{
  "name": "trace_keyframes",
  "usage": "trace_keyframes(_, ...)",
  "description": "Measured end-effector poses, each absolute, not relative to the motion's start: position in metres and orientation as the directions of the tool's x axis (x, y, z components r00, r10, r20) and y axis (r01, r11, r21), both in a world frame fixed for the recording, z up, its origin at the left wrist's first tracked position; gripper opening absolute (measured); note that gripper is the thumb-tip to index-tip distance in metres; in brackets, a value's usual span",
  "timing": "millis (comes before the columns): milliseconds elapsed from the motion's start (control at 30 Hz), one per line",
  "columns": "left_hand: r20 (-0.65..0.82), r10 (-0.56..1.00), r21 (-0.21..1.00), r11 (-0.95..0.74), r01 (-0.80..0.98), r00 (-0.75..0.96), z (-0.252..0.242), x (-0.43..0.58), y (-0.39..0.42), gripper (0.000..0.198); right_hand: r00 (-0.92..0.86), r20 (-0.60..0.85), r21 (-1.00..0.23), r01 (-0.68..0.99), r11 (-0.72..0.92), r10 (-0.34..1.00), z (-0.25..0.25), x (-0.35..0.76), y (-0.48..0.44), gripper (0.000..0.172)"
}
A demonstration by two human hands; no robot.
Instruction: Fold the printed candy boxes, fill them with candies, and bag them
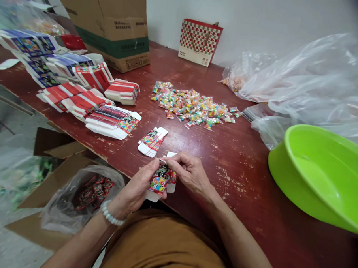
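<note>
A small printed red and white carton (160,179) is held between both hands at the near edge of the dark red table (240,160). My left hand (136,189) grips its lower part, with a white bead bracelet on that wrist. My right hand (189,173) pinches the carton's top flap with closed fingers. Just beyond lies a small stack of flat cartons (153,141). A heap of colourful wrapped candies (192,105) is spread further back.
Fanned stacks of flat red and blue cartons (71,82) cover the left of the table. A green plastic basin (322,176) sits at right, clear plastic bags (311,84) behind it. Cardboard boxes (112,24), a checked gift bag (199,41), and a floor box with a filled bag (87,193).
</note>
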State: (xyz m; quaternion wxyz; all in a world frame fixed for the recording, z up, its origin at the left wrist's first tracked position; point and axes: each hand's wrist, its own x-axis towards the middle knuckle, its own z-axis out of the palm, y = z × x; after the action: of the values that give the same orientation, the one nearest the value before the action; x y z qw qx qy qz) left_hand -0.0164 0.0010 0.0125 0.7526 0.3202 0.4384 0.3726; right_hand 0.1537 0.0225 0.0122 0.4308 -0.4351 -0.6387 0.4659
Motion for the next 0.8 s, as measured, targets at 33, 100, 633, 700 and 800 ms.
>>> trace_keyframes(33,-0.428,0.843,0.811,0.517,-0.274,0.325,0.013,-0.016,0.001,0.064,-0.238,0.102,-0.979,0.150,0.140,0.966,0.013,0.153,0.024,0.021)
trace_keyframes(100,-0.430,0.851,0.823,0.506,-0.257,0.302,0.014,-0.015,0.001,0.066,-0.241,0.021,-0.990,0.131,0.054,0.970,0.014,0.152,0.028,0.017)
trace_keyframes(633,-0.350,0.875,0.891,0.421,-0.169,0.336,0.015,-0.023,0.006,0.063,-0.318,-0.040,-0.996,-0.063,-0.063,0.947,0.013,0.152,0.036,0.019)
trace_keyframes(700,-0.361,0.872,0.877,0.438,-0.198,0.331,0.015,-0.021,0.005,0.063,-0.358,0.033,-0.999,0.021,0.043,0.933,0.012,0.155,0.034,0.018)
trace_keyframes(800,-0.381,0.871,0.861,0.456,-0.223,0.310,0.014,-0.018,0.003,0.061,-0.359,0.198,-0.935,0.211,0.286,0.912,0.013,0.158,0.032,0.014)
